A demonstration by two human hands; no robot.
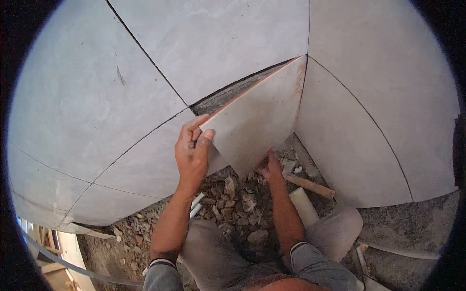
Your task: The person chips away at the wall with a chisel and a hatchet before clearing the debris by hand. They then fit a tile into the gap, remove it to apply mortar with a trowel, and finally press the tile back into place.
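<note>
A light grey tile [262,116] with a reddish edge leans tilted in the corner between two tiled walls, its upper right corner at the joint. My left hand [193,148] grips its left corner, thumb on the face and fingers behind the edge. At the tile's lower edge, my right hand [272,167] holds it from below, partly hidden behind it. Behind the tile's upper edge a dark gap [218,99] shows rough grey backing.
Large tiles cover the left wall [107,82] and right wall [369,97]. Rubble [238,203] lies below, between my knees. A wooden piece [310,186] and a pale pipe [304,206] lie right of my right hand. White pipe pieces [195,208] lie near my left forearm.
</note>
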